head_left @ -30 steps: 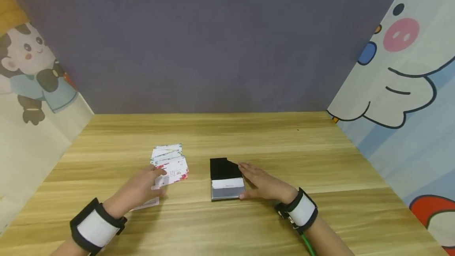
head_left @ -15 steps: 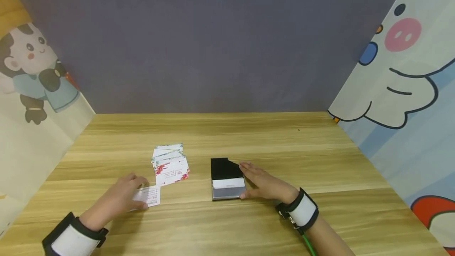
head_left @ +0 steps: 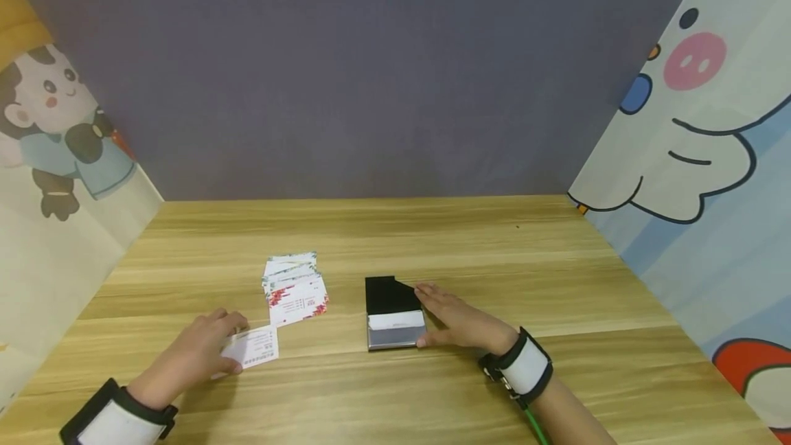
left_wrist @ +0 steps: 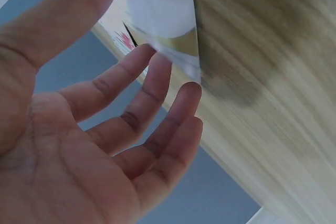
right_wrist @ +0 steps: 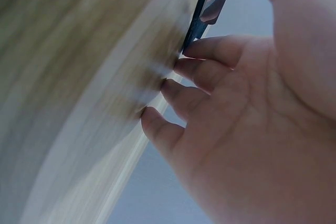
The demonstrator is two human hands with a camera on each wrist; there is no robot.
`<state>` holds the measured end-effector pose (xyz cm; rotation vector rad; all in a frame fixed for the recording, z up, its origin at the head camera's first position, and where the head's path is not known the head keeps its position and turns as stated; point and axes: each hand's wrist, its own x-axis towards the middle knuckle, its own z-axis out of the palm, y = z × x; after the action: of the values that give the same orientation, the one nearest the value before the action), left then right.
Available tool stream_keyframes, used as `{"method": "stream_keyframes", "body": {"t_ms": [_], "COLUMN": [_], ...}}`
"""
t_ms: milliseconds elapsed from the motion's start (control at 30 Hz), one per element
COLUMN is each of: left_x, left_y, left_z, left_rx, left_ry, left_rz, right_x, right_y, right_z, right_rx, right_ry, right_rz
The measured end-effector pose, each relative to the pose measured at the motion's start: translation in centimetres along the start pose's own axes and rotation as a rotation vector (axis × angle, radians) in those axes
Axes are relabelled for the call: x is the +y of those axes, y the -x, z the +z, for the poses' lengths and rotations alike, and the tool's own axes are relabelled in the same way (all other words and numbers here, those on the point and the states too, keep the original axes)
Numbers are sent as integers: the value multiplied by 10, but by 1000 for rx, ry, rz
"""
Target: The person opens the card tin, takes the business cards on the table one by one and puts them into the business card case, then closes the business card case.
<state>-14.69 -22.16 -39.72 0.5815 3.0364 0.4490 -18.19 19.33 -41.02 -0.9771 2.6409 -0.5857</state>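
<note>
Pinching a white card point(head_left: 256, 345) at the left while an open card case point(head_left: 395, 338) is steadied at the right

At the far left, a wristband point(head_left: 117, 424) is worn on the arm of the left hand point(head_left: 188, 359). By this hand the card is grasped between the thumb and the fingertips, the other fingers being loosely spread. This light grip is probably used because a thin card is not easily taken up from a smooth table point(head_left: 469, 239). Whether the card is fully lifted cannot be told.

At the far corner of this card, a fan of printed cards point(head_left: 296, 301) is laid; whether the two touch is not clear. The fan is overlapped, perhaps so that single cards can be separated easily.

Further right, apart from the fan, the case is placed with its black flap point(head_left: 386, 297) folded open towards the grey panel point(head_left: 371, 74). A white strip point(head_left: 395, 320), possibly a card, is seen inside.

Against the right side of the case, the right hand point(head_left: 460, 321) is rested with extended fingers; nothing is clasped by it. By this contact, sliding of the case is presumably prevented.

Compared with one second ago, the left hand has been moved off the fan, which is now uncovered, and the card, then mostly hidden, is held in view. In the case and the right hand, no clear change is noticed.
</note>
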Motion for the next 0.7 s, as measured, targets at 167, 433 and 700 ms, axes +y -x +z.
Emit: {"method": "stream_keyframes", "body": {"t_ms": [167, 433, 700], "left_x": [1, 11, 32], "left_y": [-3, -10, -17], "left_z": [-2, -8, -14], "left_rx": [-11, -7, -4], "left_ry": [7, 15, 67], "left_rz": [-38, -52, -26], "right_x": [-1, -1, -3], "right_y": [0, 1, 2], "right_z": [0, 0, -2], "right_rx": [-1, 1, -1], "right_ry": [-5, -4, -7], "right_rz": [5, -1, 3]}}
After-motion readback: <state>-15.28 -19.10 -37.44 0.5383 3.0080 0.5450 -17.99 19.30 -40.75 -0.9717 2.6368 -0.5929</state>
